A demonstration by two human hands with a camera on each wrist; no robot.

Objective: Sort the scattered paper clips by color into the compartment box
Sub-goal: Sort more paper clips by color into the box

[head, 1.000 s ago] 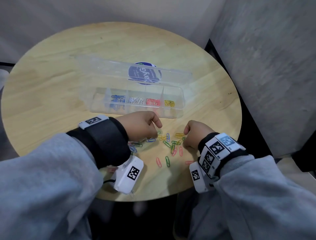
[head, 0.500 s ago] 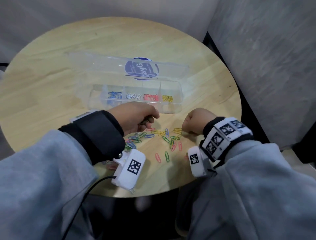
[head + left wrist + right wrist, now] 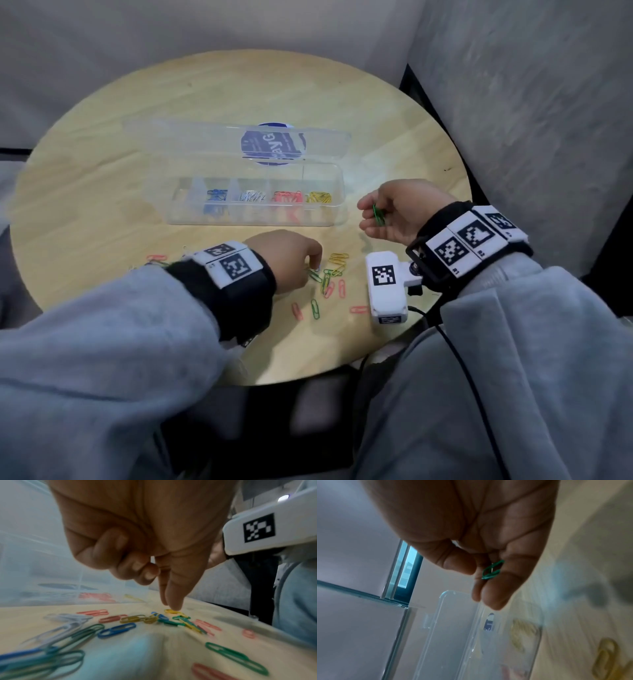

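On the round wooden table (image 3: 102, 192) sits a clear compartment box (image 3: 253, 219), lid open toward the far side. Its compartments hold blue clips (image 3: 216, 195), white clips (image 3: 252, 196), red clips (image 3: 287, 197) and yellow clips (image 3: 318, 197) — left to right. Just right of the box, the right hand (image 3: 394, 214) is raised off the table, palm turned up, fingers curled, holding a green clip (image 3: 378, 215) against the fingers (image 3: 494, 595). Near the box on the table, loose clips (image 3: 329, 277) lie scattered — green, yellow, red, blue, white. The left hand (image 3: 284, 258) reaches down into them, thumb and forefinger tips on the pile at a yellow clip (image 3: 171, 611), other fingers curled in; whether anything is gripped I cannot tell.
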